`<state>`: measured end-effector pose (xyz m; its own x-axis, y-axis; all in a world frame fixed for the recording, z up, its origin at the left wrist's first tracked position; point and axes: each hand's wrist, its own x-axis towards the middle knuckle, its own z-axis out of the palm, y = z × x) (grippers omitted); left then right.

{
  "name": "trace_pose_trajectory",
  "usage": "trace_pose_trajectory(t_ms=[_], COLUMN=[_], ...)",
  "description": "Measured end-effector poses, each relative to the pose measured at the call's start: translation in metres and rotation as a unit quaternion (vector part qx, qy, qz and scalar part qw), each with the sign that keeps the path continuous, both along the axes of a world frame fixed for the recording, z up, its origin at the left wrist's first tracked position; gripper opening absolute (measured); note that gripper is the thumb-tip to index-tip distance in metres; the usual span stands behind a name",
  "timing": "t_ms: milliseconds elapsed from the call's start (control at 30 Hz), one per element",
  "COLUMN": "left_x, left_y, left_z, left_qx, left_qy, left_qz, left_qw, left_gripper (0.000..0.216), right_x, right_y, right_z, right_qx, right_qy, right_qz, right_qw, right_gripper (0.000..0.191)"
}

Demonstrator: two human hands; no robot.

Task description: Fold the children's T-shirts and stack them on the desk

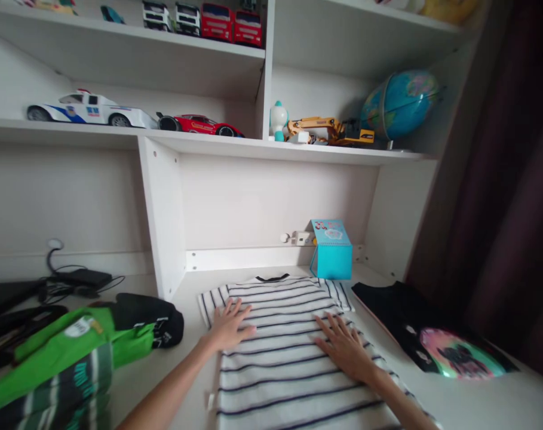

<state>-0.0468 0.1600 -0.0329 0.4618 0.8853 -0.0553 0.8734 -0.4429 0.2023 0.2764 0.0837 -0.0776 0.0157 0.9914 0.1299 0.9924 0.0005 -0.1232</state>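
A white T-shirt with dark stripes [280, 358] lies spread flat on the white desk, its dark-edged collar toward the back wall and its short sleeves out to both sides. My left hand [229, 326] rests flat on the shirt's left side below the sleeve, fingers spread. On the right side, my right hand [343, 346] also lies flat on the fabric with its fingers apart. Neither hand grasps anything. The shirt's lower end runs out of view at the bottom.
Green and black clothing [87, 334] is heaped at the left, near a black cable and adapter [83, 278]. A folded black shirt [414, 322] lies right. Behind stands a blue desk calendar [334, 260]. Shelves above hold toy cars [92, 109], a toy excavator [334, 129] and a globe [405, 104].
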Motion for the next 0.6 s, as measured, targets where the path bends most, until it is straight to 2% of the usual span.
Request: trace_pose_trajectory(t_ms=[67,167,233,333,400,467,600], left_x=[-0.007,-0.012,-0.010,-0.003,0.000,-0.002,-0.009], left_y=[-0.001,0.003,0.009,0.024,0.034,0.041,0.048], left_z=[0.003,0.012,0.018,0.016,0.007,-0.004,-0.019], left_qx=[0.000,-0.035,-0.030,0.046,0.063,0.041,0.028], left_qy=[0.004,0.006,-0.006,-0.026,-0.019,-0.010,-0.013], left_qz=[-0.005,-0.023,-0.012,0.040,0.073,0.096,0.106], left_qw=[1.000,0.999,0.999,0.998,0.995,0.994,0.994], left_gripper=[0.073,0.077,0.072,0.064,0.066,0.070,0.076], right_x=[0.002,0.009,0.015,0.020,0.021,0.022,0.030], right_y=[-0.006,-0.007,0.005,0.039,0.064,0.081,0.091], right_z=[0.001,0.016,0.030,0.043,0.040,0.029,0.002], right_qx=[-0.003,-0.046,-0.054,-0.019,-0.010,-0.020,-0.020], right_qy=[0.003,0.025,0.036,0.033,0.028,0.026,0.021], right_qz=[0.003,0.033,0.049,0.016,-0.021,-0.048,-0.070], right_qw=[1.000,0.998,0.997,0.999,0.999,0.998,0.997], right_gripper=[0.059,0.061,0.056,0.055,0.058,0.059,0.054])
